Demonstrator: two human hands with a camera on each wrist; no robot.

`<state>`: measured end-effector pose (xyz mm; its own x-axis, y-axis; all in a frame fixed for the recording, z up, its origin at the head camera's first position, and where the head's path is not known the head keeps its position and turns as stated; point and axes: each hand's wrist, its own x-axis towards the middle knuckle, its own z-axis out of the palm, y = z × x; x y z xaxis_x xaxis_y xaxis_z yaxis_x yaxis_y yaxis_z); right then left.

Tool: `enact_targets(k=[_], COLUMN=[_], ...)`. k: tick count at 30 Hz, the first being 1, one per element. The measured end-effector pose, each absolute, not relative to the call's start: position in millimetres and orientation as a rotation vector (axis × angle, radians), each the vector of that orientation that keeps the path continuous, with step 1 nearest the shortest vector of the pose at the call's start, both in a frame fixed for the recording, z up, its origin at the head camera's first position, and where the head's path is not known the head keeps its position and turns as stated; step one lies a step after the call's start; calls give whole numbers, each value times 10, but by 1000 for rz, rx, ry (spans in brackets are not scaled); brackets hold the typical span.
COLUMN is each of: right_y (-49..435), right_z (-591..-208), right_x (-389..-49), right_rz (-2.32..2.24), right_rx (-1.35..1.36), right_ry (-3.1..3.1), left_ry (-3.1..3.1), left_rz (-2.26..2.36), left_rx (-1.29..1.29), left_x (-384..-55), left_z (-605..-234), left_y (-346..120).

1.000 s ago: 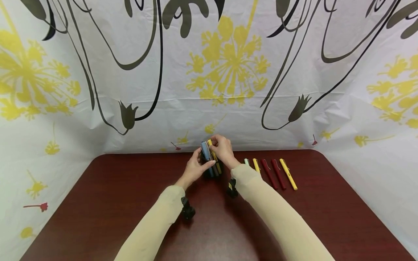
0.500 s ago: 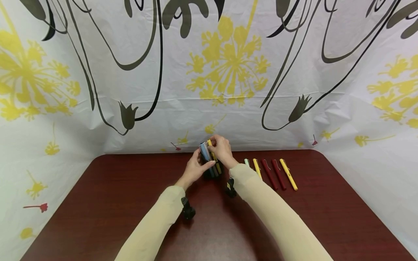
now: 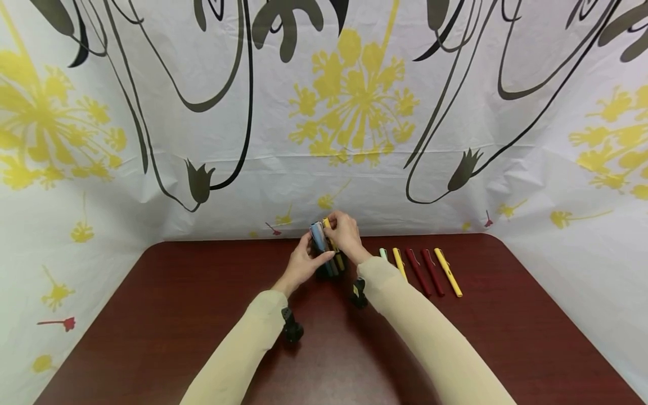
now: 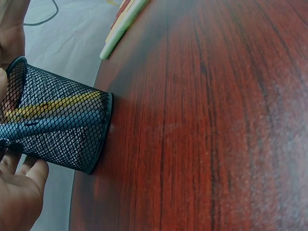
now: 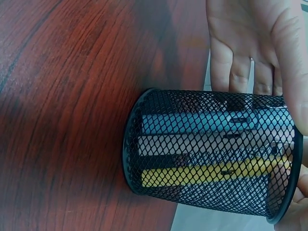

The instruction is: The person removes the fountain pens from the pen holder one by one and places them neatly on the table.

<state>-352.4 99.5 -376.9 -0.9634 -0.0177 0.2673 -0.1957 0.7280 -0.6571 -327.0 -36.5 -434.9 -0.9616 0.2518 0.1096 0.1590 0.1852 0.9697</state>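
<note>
A dark red wood-grain tabletop [image 3: 192, 315] fills the lower frame before a white sheet [image 3: 364, 188] printed with yellow flowers. At centre, the left grip [image 3: 301, 264] holds a black mesh pen cup [image 5: 211, 193]; the right grip [image 3: 345, 232] pinches a yellow pen [image 3: 326, 223] inside, its fingertips indistinct. The right sleeve [image 3: 430, 320] mostly hides a pale green pen [image 3: 382, 253].

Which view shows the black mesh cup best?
The right wrist view: the black mesh cup is large, base, wall and much of the rim showing. The left wrist view crops its mouth at the edge; the head view shows it small, partly hidden by the left hand.
</note>
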Motion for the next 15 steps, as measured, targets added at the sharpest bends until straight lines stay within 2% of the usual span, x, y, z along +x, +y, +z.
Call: enact_targets(k=[15], right_y=[1125], right_z=[-3763], right_x=[-3475], right_rz=[1349], right_rx=[223], right_ry=[-2532], left_ry=[2421], left_rz=[1872], left_rx=[369], left_x=[-3267], left_z=[-4355], left_y=[-355])
